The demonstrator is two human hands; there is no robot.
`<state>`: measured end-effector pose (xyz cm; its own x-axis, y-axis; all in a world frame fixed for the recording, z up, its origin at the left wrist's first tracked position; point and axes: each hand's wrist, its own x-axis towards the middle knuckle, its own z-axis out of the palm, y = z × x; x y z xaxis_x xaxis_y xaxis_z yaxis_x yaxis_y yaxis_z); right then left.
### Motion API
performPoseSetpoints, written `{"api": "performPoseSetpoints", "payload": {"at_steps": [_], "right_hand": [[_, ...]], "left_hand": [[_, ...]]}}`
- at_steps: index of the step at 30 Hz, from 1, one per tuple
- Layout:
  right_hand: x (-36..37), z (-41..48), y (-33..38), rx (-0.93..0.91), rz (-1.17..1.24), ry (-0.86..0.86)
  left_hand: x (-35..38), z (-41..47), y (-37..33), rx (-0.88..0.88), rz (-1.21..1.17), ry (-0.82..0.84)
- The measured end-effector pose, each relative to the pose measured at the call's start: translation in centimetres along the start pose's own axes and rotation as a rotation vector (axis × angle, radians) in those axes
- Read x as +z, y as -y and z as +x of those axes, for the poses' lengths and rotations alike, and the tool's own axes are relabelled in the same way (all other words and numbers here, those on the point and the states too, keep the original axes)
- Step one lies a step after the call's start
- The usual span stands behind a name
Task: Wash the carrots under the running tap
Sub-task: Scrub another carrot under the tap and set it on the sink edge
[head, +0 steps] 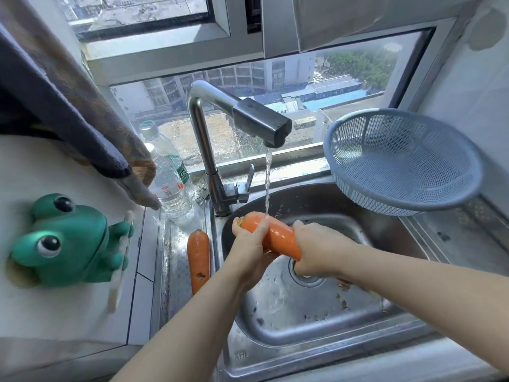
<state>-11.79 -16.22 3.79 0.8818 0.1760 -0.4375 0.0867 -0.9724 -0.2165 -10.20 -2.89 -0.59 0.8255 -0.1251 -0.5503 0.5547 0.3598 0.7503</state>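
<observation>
Over the steel sink (303, 321) I hold a thick orange carrot (278, 235) under the tap's (259, 119) running stream (267, 183). My left hand (248, 249) grips its stem end from below, fingers curled round it. My right hand (316, 252) grips its lower, thinner end. Water strikes the carrot near my left thumb. A second carrot (199, 260) with a dark hole lies on the steel ledge left of the basin.
A blue plastic colander (399, 161) leans on the sink's back right corner. Two water bottles (170, 183) stand left of the tap. A green frog holder (63, 241) sticks to the left wall under a hanging towel (82, 119). Scraps lie by the drain (308, 274).
</observation>
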Motion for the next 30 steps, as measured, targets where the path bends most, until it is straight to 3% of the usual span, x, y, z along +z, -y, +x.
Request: {"api": "performPoseSetpoints", "payload": {"at_steps": [3,10,16,21,24,26,30], "right_hand": [[-0.1,-0.2,0.4,0.002,-0.027,-0.032],[-0.2,-0.5,1.2,-0.021,-0.099,-0.069],[-0.3,-0.1,-0.4,0.013,0.091,0.021],[-0.5,1.0,-1.6,0.079,0.7,0.217],[-0.8,0.7,-1.6,0.091,0.897,0.325],[-1.0,0.3,-1.1,0.09,0.88,0.328],[-1.2,-0.5,0.4,0.059,0.54,0.195]], "left_hand": [[0.0,0.1,-0.2,0.024,0.018,-0.012],[1.3,1.3,0.3,-0.004,0.061,-0.297],[0.3,0.5,-0.2,0.023,0.098,-0.042],[-0.8,-0.5,-0.6,0.083,0.12,0.215],[-1.0,-1.1,-1.2,0.084,0.119,0.264],[-0.6,-1.2,-1.5,0.091,0.102,0.227],[1.0,-0.9,-0.9,0.155,0.116,0.001]]}}
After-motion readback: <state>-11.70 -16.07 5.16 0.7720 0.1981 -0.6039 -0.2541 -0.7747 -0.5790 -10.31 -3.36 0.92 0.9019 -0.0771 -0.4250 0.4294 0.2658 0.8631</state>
